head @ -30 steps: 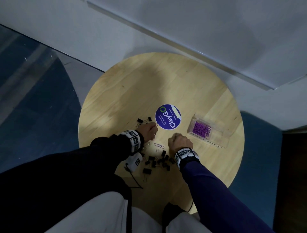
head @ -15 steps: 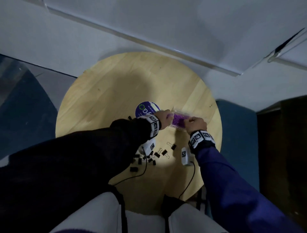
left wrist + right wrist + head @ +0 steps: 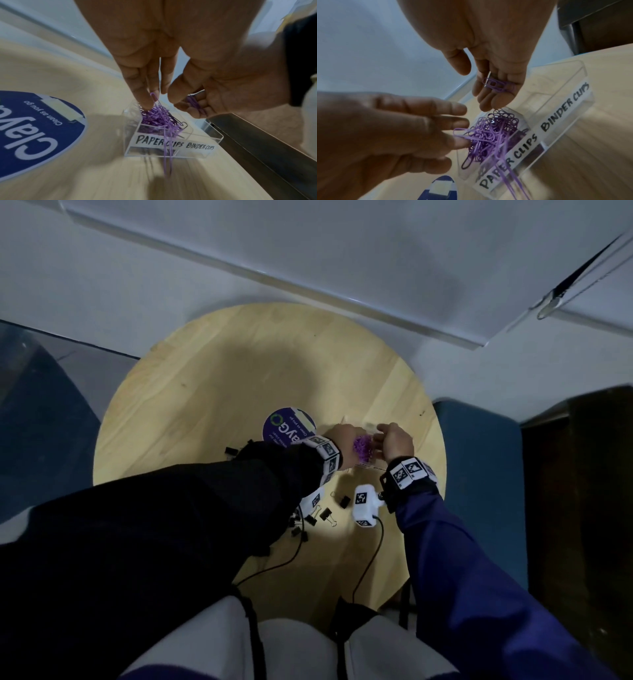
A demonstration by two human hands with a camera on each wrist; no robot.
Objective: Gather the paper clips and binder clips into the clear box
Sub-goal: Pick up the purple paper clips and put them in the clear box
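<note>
Over the round wooden table (image 3: 212, 392), seen from the head camera, both hands meet above the clear box (image 3: 368, 464), which sits toward the right side of the tabletop beside a blue round sticker (image 3: 279, 426). The left hand (image 3: 342, 440) and the right hand (image 3: 397, 441) flank a purple heap of paper clips (image 3: 465, 445). Nearer the person, black binder clips (image 3: 325, 513) lie scattered on the wood, just beside a white wrist device (image 3: 364, 505) with its cable trailing off.

From the left wrist, the left hand (image 3: 154, 54) points its fingers down into the box's left compartment, labelled PAPER CLIPS (handwritten, black on a white strip). Its fingers are straight and a little apart, fingertips (image 3: 145, 104) touching the purple pile (image 3: 159, 117); a few clips hang blurred in front of the clear box (image 3: 202, 140). The right hand (image 3: 223, 88) shows beyond, fingers curled over some purple clips.

From the right wrist, the right hand (image 3: 496, 67) hangs above the box with its fingers curled round a small bunch of purple clips (image 3: 498, 85) resting against them, thumb held apart. The left hand (image 3: 385, 128) comes in from the left, fingers extended and loosely spread, touching the paper clips (image 3: 494, 132). The compartment marked BINDER CLIPS (image 3: 559, 86) holds nothing that I can make out.
</note>
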